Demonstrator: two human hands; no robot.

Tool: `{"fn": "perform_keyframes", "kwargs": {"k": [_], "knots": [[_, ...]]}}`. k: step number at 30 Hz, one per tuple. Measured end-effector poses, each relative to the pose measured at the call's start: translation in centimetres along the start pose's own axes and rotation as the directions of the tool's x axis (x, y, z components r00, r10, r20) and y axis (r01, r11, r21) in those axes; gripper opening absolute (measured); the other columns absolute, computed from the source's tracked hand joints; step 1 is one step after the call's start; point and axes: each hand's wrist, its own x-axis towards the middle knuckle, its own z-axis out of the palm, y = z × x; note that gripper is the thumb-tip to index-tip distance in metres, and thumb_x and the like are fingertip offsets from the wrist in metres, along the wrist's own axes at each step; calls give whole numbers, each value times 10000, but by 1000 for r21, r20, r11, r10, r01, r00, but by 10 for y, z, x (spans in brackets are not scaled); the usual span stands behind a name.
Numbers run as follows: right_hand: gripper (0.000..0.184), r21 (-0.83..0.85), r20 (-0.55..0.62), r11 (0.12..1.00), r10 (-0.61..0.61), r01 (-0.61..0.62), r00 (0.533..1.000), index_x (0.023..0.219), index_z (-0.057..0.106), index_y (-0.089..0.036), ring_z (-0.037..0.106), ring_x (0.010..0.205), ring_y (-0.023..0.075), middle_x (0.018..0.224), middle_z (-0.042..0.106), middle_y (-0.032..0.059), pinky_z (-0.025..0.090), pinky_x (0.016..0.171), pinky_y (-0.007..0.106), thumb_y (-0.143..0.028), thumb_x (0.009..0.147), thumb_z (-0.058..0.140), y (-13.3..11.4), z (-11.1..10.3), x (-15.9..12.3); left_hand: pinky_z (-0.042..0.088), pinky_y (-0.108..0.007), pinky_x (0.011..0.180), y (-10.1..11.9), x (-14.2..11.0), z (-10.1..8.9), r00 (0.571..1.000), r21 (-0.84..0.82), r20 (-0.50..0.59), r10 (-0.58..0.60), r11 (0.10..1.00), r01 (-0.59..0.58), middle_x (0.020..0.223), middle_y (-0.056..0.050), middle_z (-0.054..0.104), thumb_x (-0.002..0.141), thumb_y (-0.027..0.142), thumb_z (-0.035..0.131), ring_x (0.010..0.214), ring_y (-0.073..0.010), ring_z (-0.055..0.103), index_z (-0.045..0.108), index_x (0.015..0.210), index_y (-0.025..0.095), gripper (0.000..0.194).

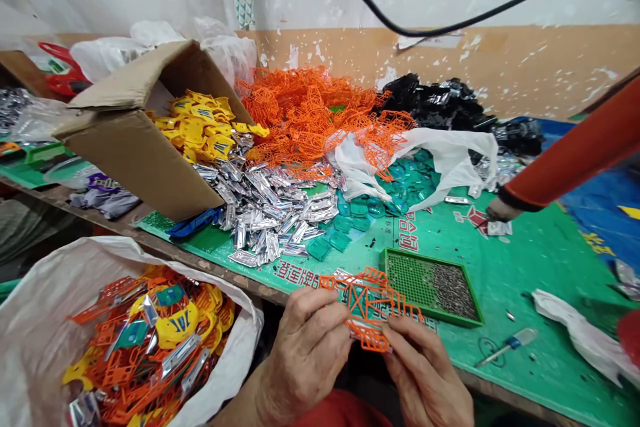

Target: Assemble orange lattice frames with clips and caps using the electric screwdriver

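1 green tray [407, 275], 1 screwdriver [513, 341] front-right of it, 1 big carton [135, 153] back-left, 1 filled sack [40, 333] front-left

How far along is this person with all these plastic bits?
Probably done: the mixed-colour pieces in the white sack. In hand: one orange frame, between the left hand and right hand. Left to do, it seems: big heaps of loose orange frames, yellow parts, silver pieces and teal pieces. Plenty remains, though I can't count it.

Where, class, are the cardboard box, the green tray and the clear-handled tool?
Cardboard box [137, 157]: head view, on its near side panel.
Green tray [404, 278]: head view, on the bare mesh at its left.
Clear-handled tool [524, 337]: head view, on its handle.
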Motion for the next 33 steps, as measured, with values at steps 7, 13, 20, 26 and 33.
{"fn": "perform_keyframes", "kwargs": {"k": [7, 13, 20, 26, 33], "knots": [[384, -107, -2, 994, -6, 6, 1000, 1177, 660, -293, 693, 852, 162, 973, 690, 37, 605, 707, 195, -105, 849, 589, 7, 1, -8, 537, -331, 849, 1, 1, 1, 999, -92, 30, -12, 996, 15, 891, -78, 696, 848, 27, 542, 976, -194, 582, 607, 907, 119, 127], [207, -156, -4, 987, -41, 40, 999, 1051, 690, -222, 703, 785, 127, 907, 696, 31, 596, 673, 137, -179, 890, 568, 4, 0, -3, 521, -341, 855, 0, 1, 1, 999, -132, 51, -10, 991, 17, 888, -86, 710, 824, 8, 567, 954, -194, 592, 587, 894, 107, 123], [205, -145, 18, 986, -85, 86, 996, 1033, 695, -231, 693, 803, 113, 921, 682, 30, 590, 678, 145, -172, 899, 553, 3, -2, 5, 493, -343, 775, -1, 2, 2, 998, -135, 55, -9, 991, 17, 858, -61, 725, 804, 0, 573, 862, -184, 599, 577, 884, 127, 150], [263, -144, 46, 981, -125, 131, 991, 1072, 692, -240, 693, 811, 140, 913, 685, 42, 594, 683, 213, -118, 869, 580, 3, -4, 10, 452, -336, 734, -1, 0, 3, 998, -103, 64, -19, 994, 25, 836, -40, 724, 818, 16, 567, 782, -166, 580, 575, 864, 144, 136], [157, -199, 50, 974, -104, 111, 993, 987, 675, -151, 661, 838, 139, 953, 642, 83, 576, 750, 228, -167, 905, 542, 3, 1, 1, 423, -325, 702, 0, 1, 1, 995, -115, 99, -16, 993, 28, 820, -26, 726, 852, 44, 558, 729, -154, 553, 569, 872, 156, 114]]}}
